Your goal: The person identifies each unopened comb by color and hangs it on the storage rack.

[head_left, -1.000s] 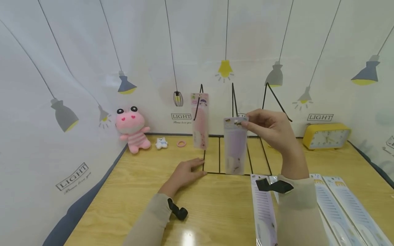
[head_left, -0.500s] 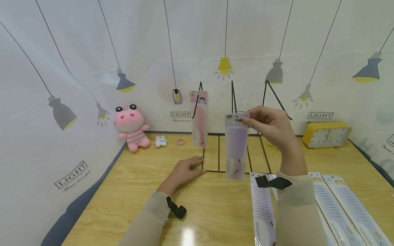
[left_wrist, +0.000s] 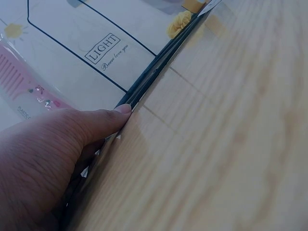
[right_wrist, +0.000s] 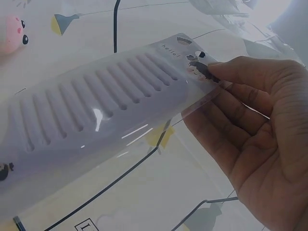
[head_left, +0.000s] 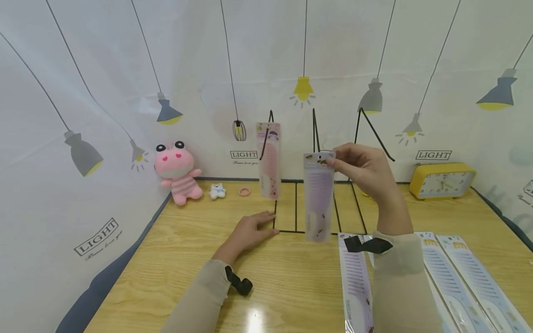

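Note:
By its upper right corner, my right hand pinches a packaged purple comb, which hangs upright in front of the middle hook of a black wire rack. The right wrist view shows my thumb over the printed top of the packaged comb. My left hand rests low at the rack's front left corner; in the left wrist view its thumb touches the base wire. A pink packaged comb hangs on the rack's left hook. The right hook carries nothing.
Several packaged combs lie front right, a purple one and blue ones among them, partly under my right forearm. Along the back are a pink plush toy, a small white bear, a pink ring and a yellow clock.
The purple comb has come slightly lower and nearer over the last second, still in my right hand. My left hand stays at the rack's corner; the view has shifted a little.

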Demonstrator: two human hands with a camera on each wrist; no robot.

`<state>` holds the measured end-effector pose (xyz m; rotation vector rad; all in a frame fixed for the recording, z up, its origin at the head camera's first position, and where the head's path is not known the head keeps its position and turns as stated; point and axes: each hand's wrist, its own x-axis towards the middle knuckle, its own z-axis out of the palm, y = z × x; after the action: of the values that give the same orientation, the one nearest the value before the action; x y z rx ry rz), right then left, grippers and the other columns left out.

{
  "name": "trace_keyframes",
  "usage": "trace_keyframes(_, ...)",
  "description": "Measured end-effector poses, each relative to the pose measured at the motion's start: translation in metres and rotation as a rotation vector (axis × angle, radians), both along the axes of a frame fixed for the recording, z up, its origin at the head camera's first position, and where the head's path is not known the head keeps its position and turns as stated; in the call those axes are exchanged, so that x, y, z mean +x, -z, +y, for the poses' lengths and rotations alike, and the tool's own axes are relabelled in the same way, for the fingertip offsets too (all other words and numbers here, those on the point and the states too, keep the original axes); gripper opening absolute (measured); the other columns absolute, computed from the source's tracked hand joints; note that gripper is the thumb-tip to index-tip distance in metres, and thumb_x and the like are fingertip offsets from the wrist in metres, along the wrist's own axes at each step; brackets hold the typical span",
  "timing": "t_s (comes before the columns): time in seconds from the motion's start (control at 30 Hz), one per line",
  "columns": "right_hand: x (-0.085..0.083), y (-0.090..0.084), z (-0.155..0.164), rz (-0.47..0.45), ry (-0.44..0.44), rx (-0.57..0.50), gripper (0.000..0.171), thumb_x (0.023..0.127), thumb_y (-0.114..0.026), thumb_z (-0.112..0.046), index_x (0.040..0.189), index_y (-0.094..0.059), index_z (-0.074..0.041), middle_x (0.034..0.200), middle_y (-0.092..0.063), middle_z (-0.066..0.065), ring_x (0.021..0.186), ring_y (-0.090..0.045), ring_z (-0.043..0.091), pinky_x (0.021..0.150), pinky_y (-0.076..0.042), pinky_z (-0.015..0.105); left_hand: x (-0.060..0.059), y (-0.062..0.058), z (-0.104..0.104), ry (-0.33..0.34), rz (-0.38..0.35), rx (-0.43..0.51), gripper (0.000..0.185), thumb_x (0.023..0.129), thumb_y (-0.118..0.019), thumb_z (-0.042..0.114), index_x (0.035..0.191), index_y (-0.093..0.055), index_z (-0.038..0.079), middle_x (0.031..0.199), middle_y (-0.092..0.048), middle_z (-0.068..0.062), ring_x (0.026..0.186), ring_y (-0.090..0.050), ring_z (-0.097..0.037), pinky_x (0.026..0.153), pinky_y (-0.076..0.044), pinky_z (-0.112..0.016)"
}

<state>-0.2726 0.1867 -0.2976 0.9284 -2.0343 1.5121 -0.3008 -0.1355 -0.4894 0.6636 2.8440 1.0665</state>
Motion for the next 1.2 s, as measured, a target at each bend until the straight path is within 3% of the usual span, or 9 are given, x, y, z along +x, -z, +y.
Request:
trace_keyframes(0.47, -0.004, 0.003, 0.0, -0.05, 0.008, -0.007, 0.008, 0.093, -0.071, -0.001, 0.098, -0.072, 0.005, 0.088, -0.072, 0.008, 0.074, -0.069, 0.015, 0.068, -0.058, 0.022, 0.003, -0.003, 0.001, -0.006, -0.005, -0.006, 0.058, 0.093, -0.071, 0.046, 0.144, -0.058, 0.023, 0.153, -0.047, 0.0, 0.142, -0.041, -0.021, 0.119, -0.031, -0.044)
trace_keyframes(0.73, -0.012, 0.009, -0.002, -0.032, 0.064, -0.014, 0.01, 0.093, -0.07, 0.0, 0.102, -0.072, 0.004, 0.091, -0.073, 0.011, 0.076, -0.07, 0.013, 0.07, -0.058, 0.021, 0.002, -0.004, 0.001, -0.001, 0.005, -0.002, 0.057, 0.093, -0.071, 0.045, 0.144, -0.058, 0.021, 0.152, -0.048, -0.002, 0.142, -0.042, -0.022, 0.118, -0.032, -0.044)
trace_keyframes(0.87, -0.018, 0.012, -0.009, -0.005, 0.167, -0.045, 0.013, 0.093, -0.072, -0.003, 0.104, -0.073, 0.003, 0.093, -0.074, 0.015, 0.078, -0.071, 0.013, 0.07, -0.059, 0.021, 0.001, -0.005, 0.001, 0.001, 0.003, -0.006, 0.058, 0.093, -0.071, 0.045, 0.144, -0.058, 0.022, 0.153, -0.048, -0.002, 0.142, -0.041, -0.022, 0.118, -0.032, -0.044)
trace_keyframes(1.07, -0.032, 0.017, -0.028, -0.064, 0.426, -0.18, 0.03, 0.092, -0.076, -0.031, 0.104, -0.075, -0.004, 0.094, -0.075, 0.006, 0.08, -0.07, 0.014, 0.068, -0.058, 0.02, -0.002, -0.004, 0.001, 0.001, 0.017, 0.001, 0.058, 0.093, -0.071, 0.046, 0.144, -0.058, 0.022, 0.153, -0.047, -0.001, 0.142, -0.042, -0.023, 0.118, -0.032, -0.045)
trace_keyframes(1.2, -0.04, 0.025, -0.04, -0.058, 0.528, -0.225, 0.033, 0.092, -0.074, -0.036, 0.103, -0.075, -0.005, 0.094, -0.075, 0.005, 0.081, -0.069, 0.014, 0.069, -0.056, 0.019, 0.0, 0.0, 0.003, 0.002, 0.007, 0.009, 0.058, 0.092, -0.071, 0.046, 0.144, -0.058, 0.022, 0.153, -0.047, -0.001, 0.142, -0.042, -0.023, 0.118, -0.032, -0.045)
